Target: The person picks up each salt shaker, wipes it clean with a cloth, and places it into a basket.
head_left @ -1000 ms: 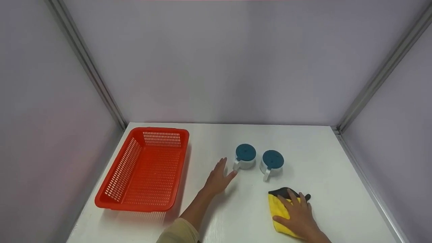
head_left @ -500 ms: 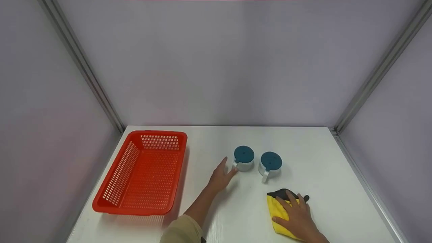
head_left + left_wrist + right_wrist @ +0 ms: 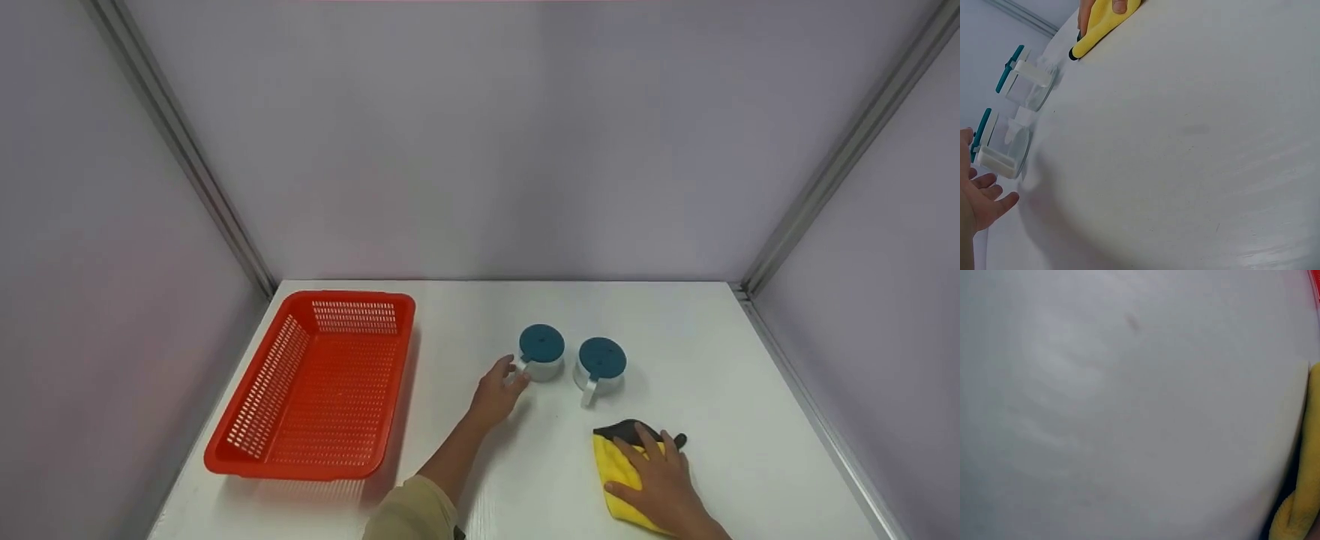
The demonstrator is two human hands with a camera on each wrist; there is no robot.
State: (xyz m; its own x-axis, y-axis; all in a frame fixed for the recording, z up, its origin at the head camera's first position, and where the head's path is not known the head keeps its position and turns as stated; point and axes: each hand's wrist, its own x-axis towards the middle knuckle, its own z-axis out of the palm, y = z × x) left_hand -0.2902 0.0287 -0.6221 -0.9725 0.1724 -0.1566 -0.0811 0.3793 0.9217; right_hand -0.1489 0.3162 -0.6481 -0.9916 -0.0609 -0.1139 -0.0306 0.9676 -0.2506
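Two clear jars with teal lids and white handles stand upright side by side: the left jar (image 3: 541, 349) and the right jar (image 3: 601, 361). My left hand (image 3: 496, 396) is at the left jar's handle (image 3: 997, 161), thumb and fingers apart on either side of it. In the left wrist view its fingers (image 3: 992, 191) are loosely bent and do not close round the handle; contact is unclear. My right hand (image 3: 660, 484) rests spread on a folded yellow-and-black cloth (image 3: 616, 469), which shows only at the edge of the right wrist view.
A red perforated plastic basket (image 3: 330, 397) stands on the left of the white table (image 3: 540, 480), with nothing inside it. Grey-white panels (image 3: 480, 142) enclose the table at the back and both sides.
My left hand's fingers have drawn in and bent towards the left jar's handle. The right hand and cloth keep their place. The whole head view has shifted slightly.
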